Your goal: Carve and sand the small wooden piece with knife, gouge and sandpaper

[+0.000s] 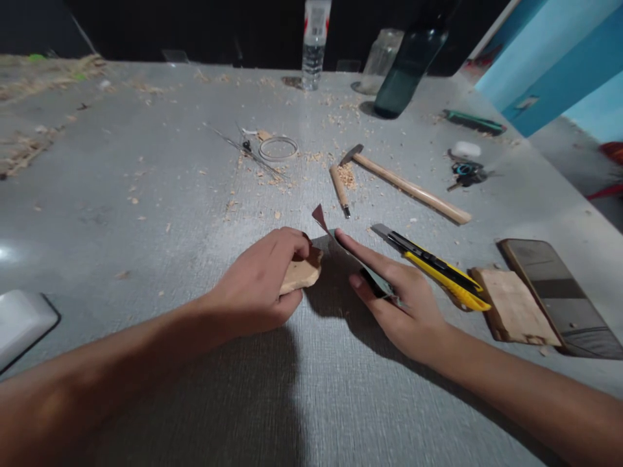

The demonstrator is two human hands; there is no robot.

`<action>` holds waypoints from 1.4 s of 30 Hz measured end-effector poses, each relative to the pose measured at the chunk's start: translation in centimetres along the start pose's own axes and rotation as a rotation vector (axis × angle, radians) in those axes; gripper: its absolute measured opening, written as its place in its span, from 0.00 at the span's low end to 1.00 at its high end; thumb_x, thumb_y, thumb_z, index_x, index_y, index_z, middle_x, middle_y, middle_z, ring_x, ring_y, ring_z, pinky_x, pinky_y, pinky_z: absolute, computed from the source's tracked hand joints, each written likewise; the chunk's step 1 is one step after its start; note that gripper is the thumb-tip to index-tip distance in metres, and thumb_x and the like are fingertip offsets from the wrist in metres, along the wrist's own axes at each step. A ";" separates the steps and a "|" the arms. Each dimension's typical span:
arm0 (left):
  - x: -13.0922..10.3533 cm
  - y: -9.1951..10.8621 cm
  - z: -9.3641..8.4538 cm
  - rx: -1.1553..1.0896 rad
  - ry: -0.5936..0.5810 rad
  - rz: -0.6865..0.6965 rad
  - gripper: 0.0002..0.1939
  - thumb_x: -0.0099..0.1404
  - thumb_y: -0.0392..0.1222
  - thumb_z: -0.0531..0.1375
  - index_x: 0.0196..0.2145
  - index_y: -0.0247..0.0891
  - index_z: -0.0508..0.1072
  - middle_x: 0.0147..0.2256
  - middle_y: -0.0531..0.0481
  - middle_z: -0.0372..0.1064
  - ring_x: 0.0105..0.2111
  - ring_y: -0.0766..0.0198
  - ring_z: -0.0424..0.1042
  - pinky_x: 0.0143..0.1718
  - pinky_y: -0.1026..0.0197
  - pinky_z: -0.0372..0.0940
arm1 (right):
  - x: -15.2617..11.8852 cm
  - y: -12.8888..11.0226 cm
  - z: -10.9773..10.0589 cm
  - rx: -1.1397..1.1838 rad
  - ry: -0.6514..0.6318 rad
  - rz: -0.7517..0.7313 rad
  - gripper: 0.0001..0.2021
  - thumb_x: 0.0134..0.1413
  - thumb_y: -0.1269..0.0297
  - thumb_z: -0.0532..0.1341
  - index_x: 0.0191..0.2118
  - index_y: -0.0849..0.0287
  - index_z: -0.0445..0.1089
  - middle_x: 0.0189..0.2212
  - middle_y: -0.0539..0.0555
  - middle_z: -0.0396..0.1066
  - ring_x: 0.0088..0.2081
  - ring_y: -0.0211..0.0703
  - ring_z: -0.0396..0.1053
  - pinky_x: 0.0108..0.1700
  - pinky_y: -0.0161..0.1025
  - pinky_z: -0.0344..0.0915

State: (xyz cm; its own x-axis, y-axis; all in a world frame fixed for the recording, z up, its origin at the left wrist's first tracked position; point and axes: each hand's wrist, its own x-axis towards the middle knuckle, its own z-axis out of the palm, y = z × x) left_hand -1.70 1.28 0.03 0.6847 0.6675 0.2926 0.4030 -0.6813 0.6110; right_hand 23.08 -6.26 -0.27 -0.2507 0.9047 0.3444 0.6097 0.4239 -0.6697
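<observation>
In the middle of the head view, my left hand (265, 279) is wrapped round a small pale piece of wood (302, 271), its right end sticking out past the fingers. To the right of it, my right hand (399, 295) grips a thin folded sheet (320, 217), reddish-brown at its raised tip and dark underneath, like sandpaper. The index finger lies stretched along the sheet. A small gap shows between the wood and my right fingers. Part of the sheet is hidden behind the right hand.
A yellow utility knife (442, 275) with its blade out lies near my right hand. Beyond are a hammer (413, 188), a chisel (339, 188), wires (253, 152) and bottles (313, 58). A wood block (516, 305) and phone (559, 292) lie right; a white object (24, 324) left.
</observation>
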 end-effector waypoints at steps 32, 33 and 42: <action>-0.1 -0.7 0.3 0.143 -0.043 0.166 0.07 0.73 0.35 0.52 0.39 0.39 0.69 0.37 0.46 0.74 0.36 0.57 0.71 0.37 0.55 0.67 | -0.4 -0.4 0.6 0.131 -0.135 -0.292 0.40 0.70 0.73 0.57 0.81 0.54 0.40 0.78 0.59 0.47 0.76 0.49 0.52 0.75 0.52 0.58; -0.2 -0.6 0.3 0.156 -0.040 0.146 0.07 0.73 0.35 0.52 0.37 0.39 0.68 0.34 0.47 0.72 0.33 0.58 0.70 0.35 0.55 0.66 | -0.5 -0.3 0.8 0.133 -0.130 -0.246 0.41 0.69 0.75 0.56 0.81 0.52 0.39 0.77 0.59 0.50 0.76 0.48 0.54 0.74 0.52 0.59; -0.6 -0.5 1.0 0.141 -0.072 0.108 0.08 0.73 0.38 0.52 0.46 0.40 0.70 0.44 0.42 0.74 0.42 0.52 0.75 0.41 0.51 0.71 | -0.6 -1.3 1.6 0.162 -0.094 -0.316 0.44 0.66 0.77 0.55 0.81 0.55 0.35 0.80 0.56 0.38 0.79 0.50 0.44 0.77 0.56 0.52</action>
State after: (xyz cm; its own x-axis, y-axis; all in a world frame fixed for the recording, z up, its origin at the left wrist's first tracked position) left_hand -1.69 0.94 -1.13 0.7682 0.5687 0.2940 0.4028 -0.7863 0.4685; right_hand 21.24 -7.25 -0.63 -0.4801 0.7246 0.4944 0.3662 0.6777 -0.6377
